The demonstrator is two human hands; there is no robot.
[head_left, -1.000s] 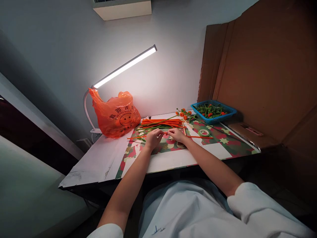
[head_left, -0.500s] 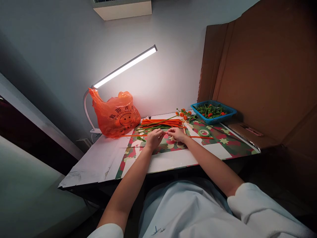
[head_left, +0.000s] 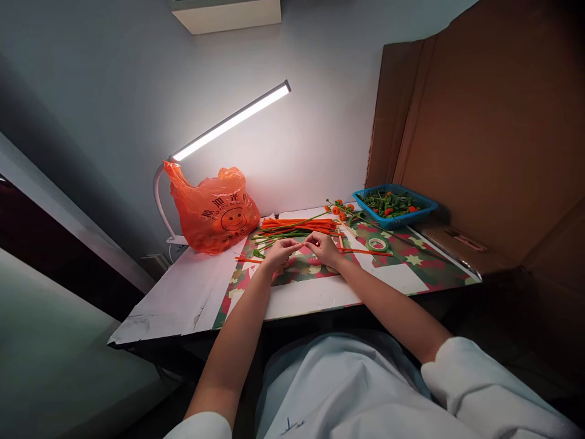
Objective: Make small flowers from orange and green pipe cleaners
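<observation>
Both hands pinch one orange stem over the mat.

Your left hand (head_left: pixel 278 253) and right hand (head_left: pixel 323 247) each grip the orange stem (head_left: pixel 361 250) between fingertips, close together, above the patterned mat (head_left: pixel 411 259). Its loose ends trail to both sides; the right one runs toward the tape roll (head_left: pixel 378 244). Bend it too sharply and it may kink, or a swinging end could disturb the stem pile (head_left: pixel 299 227) just behind.

The blue basket's (head_left: pixel 395 206) contents are too small to identify — the cardboard (head_left: pixel 479 122) runs off the right edge.
</observation>
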